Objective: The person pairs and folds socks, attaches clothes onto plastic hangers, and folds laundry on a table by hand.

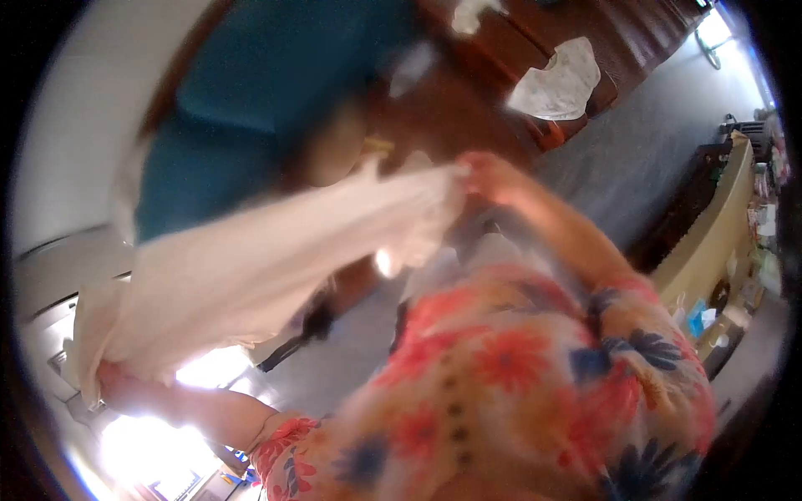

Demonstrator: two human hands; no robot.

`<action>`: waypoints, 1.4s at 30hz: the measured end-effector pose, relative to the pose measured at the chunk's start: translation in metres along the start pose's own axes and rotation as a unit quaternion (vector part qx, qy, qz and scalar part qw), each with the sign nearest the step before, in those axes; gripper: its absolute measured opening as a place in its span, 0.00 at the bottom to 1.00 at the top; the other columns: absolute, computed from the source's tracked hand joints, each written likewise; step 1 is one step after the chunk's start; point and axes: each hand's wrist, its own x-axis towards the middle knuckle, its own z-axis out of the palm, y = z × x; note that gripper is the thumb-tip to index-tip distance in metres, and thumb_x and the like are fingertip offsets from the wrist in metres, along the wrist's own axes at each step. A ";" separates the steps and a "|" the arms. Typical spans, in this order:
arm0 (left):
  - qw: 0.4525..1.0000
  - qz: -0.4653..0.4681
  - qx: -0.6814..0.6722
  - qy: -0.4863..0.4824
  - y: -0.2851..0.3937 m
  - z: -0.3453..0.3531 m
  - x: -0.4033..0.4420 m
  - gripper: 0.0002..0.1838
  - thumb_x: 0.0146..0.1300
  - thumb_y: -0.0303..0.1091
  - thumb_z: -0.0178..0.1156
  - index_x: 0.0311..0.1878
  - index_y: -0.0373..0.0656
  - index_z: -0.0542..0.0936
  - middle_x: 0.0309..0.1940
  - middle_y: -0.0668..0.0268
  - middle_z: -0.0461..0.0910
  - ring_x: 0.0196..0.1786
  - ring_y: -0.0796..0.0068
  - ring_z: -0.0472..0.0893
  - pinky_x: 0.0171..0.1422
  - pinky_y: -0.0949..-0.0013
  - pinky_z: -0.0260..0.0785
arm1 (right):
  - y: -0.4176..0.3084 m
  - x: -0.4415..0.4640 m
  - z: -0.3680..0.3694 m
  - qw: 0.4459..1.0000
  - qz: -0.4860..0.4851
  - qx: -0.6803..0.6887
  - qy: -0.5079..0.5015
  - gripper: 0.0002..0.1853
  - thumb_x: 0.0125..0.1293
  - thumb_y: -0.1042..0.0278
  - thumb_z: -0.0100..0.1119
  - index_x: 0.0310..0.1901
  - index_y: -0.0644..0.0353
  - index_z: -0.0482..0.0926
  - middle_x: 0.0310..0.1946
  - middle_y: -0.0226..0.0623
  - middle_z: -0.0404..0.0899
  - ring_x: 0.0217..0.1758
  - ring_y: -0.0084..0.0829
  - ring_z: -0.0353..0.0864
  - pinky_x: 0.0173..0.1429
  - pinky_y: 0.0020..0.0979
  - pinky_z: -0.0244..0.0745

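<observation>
A pale cream cloth (267, 259) stretches slantwise across the head view, pulled out between my two hands. Its near end hangs over my left hand (117, 386), at the lower left, with the fingers closed on the edge and partly hidden by the fabric. At the other end, my right hand (487, 177) pinches a corner of the same cloth. Motion blurs the cloth and the right hand, so whether it is a garment or a plain sheet I cannot tell. My floral top (510, 367) fills the lower part of the view.
Beyond the cloth are a teal padded surface (225, 100) and brown furniture (468, 108) with a white cloth piece (560, 83) on it. Grey floor (643, 125) runs to the right, beside a long beige unit (710, 242) with small items. Bright light glares at lower left.
</observation>
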 end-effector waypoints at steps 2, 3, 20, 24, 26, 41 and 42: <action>0.987 0.017 -0.085 -0.133 -0.005 -0.017 0.011 0.20 0.51 0.41 0.56 0.42 0.37 0.71 0.36 0.61 0.69 0.39 0.63 0.69 0.50 0.63 0.60 | 0.021 -0.005 -0.012 0.989 -0.046 0.077 -0.119 0.03 0.54 0.75 0.58 0.31 0.60 0.76 0.37 0.35 0.77 0.40 0.23 0.74 0.44 0.22 0.70; 0.973 0.032 -0.097 -0.204 0.000 -0.014 0.011 0.19 0.50 0.43 0.55 0.41 0.38 0.71 0.34 0.63 0.69 0.37 0.63 0.68 0.48 0.63 0.60 | 0.020 -0.014 -0.010 0.993 -0.045 0.005 -0.108 0.03 0.53 0.76 0.58 0.31 0.61 0.76 0.39 0.36 0.77 0.42 0.24 0.74 0.46 0.23 0.69; 0.804 0.198 -0.234 -0.509 0.040 0.005 0.005 0.04 0.55 0.42 0.52 0.27 0.57 0.70 0.24 0.77 0.66 0.26 0.80 0.63 0.34 0.73 0.52 | 0.129 0.018 0.052 0.935 0.205 0.170 -0.235 0.20 0.60 0.61 0.53 0.53 0.61 0.69 0.49 0.35 0.73 0.49 0.29 0.72 0.51 0.30 0.69; 0.835 0.201 -0.135 -0.493 0.049 -0.010 0.003 0.05 0.58 0.41 0.48 0.27 0.59 0.69 0.23 0.80 0.66 0.26 0.83 0.63 0.34 0.73 0.52 | 0.122 0.006 0.054 0.941 0.131 0.238 -0.200 0.20 0.60 0.64 0.54 0.52 0.61 0.69 0.48 0.36 0.73 0.47 0.28 0.74 0.50 0.30 0.70; 0.843 0.206 -0.131 -0.479 0.049 -0.009 -0.004 0.05 0.59 0.40 0.46 0.28 0.59 0.69 0.23 0.80 0.66 0.25 0.83 0.63 0.33 0.74 0.51 | 0.115 0.006 0.052 0.948 0.098 0.234 -0.191 0.19 0.60 0.65 0.54 0.52 0.61 0.69 0.47 0.36 0.73 0.46 0.28 0.74 0.49 0.30 0.71; 0.801 0.193 -0.132 -0.551 0.069 0.010 -0.007 0.04 0.56 0.38 0.48 0.26 0.56 0.69 0.23 0.77 0.67 0.25 0.79 0.65 0.32 0.72 0.55 | 0.070 -0.004 0.024 0.940 0.057 0.331 -0.056 0.10 0.58 0.79 0.50 0.42 0.58 0.73 0.39 0.35 0.76 0.42 0.30 0.77 0.45 0.33 0.76; 0.800 0.193 -0.131 -0.553 0.070 0.011 -0.008 0.04 0.55 0.38 0.48 0.26 0.56 0.69 0.23 0.76 0.67 0.25 0.79 0.66 0.32 0.71 0.55 | 0.071 -0.005 0.023 0.938 0.077 0.331 -0.064 0.10 0.58 0.78 0.50 0.42 0.58 0.73 0.39 0.35 0.76 0.42 0.30 0.77 0.44 0.34 0.76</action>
